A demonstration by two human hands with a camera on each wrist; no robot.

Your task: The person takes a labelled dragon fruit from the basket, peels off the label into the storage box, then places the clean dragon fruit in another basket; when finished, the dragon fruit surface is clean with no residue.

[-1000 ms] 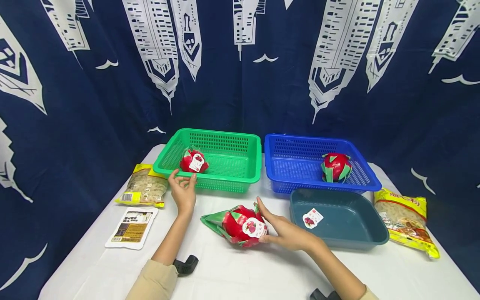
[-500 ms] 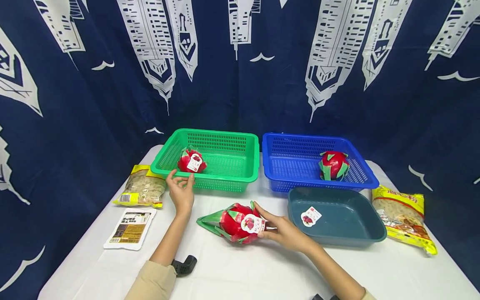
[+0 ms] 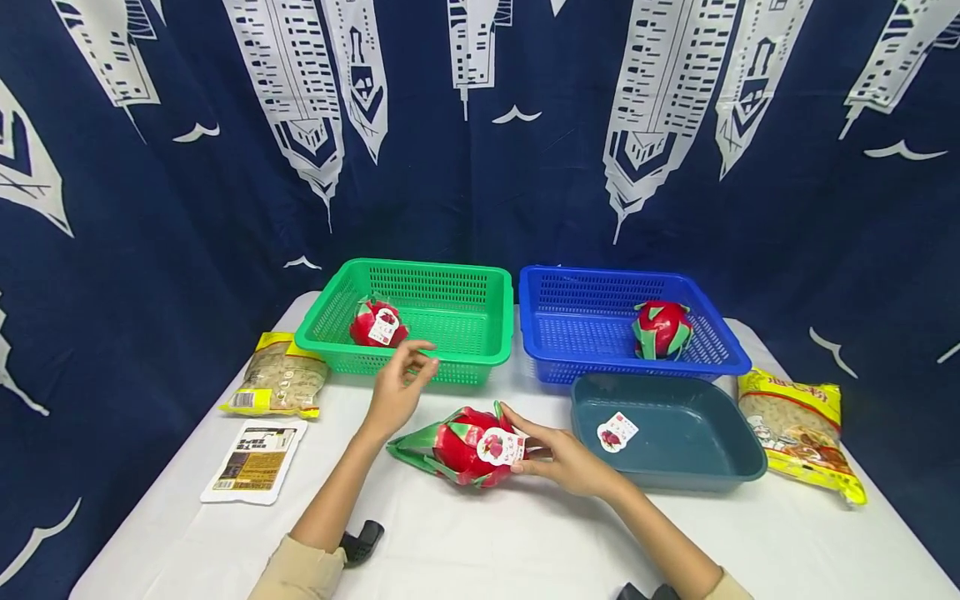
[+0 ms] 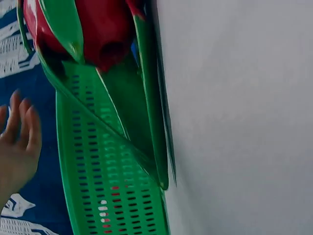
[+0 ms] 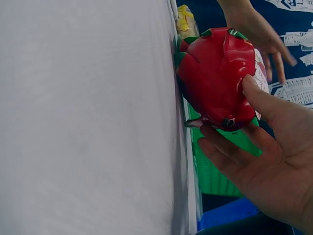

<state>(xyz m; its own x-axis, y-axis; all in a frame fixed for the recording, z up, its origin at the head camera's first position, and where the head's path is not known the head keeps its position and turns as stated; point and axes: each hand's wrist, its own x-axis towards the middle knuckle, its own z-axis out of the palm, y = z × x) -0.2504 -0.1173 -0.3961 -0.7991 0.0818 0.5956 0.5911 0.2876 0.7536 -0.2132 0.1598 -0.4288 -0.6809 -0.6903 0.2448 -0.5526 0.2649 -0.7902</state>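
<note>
A red dragon fruit (image 3: 459,452) with long green leaf tips lies on its side on the white table. My right hand (image 3: 568,461) holds its right end; in the right wrist view the thumb (image 5: 261,98) presses one side and fingers curl under the other. A white label (image 3: 498,447) is on the fruit. My left hand (image 3: 397,396) is in the air between this fruit and the green basket (image 3: 480,360), its fingers loosely bent around nothing. Another dragon fruit (image 3: 367,327) sits in the green basket, and one more dragon fruit (image 3: 660,329) in the blue basket (image 3: 551,358).
A dark teal tub (image 3: 675,433) with a white label (image 3: 618,432) inside stands right of my right hand. Yellow bags (image 3: 281,379) (image 3: 798,429) lie at both sides. A flat white packet (image 3: 255,461) is at left. A navy curtain (image 3: 547,200) hangs behind the table.
My left hand has left the green basket's front rim and moved right and toward the dragon fruit on the table. My right hand keeps its hold on that fruit, nearly still.
</note>
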